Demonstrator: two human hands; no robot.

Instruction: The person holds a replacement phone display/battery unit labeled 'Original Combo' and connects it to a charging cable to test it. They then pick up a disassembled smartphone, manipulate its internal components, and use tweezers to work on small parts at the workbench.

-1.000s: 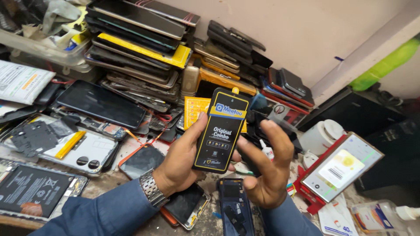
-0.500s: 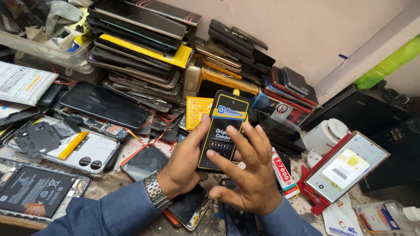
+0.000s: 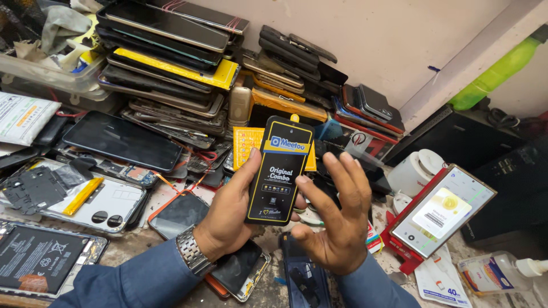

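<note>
Hands: left hand (image 3: 231, 219) grips black packet (image 3: 279, 170) | right hand (image 3: 337, 219) lifted off, now open

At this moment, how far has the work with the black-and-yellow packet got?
Done: the black-and-yellow packet is off the bench, upright in the left hand. In hand: the right hand is open beside it, fingers spread. Left: the packet looks unopened; an opened phone lies on the bench.

Two bare hands, left hand (image 3: 228, 217) toward seven o'clock, right hand (image 3: 337, 222) toward five o'clock, dark blue long sleeves (image 3: 125, 279) on both forearms, silver metal link wristwatch band (image 3: 191, 251) on the left wrist
</note>
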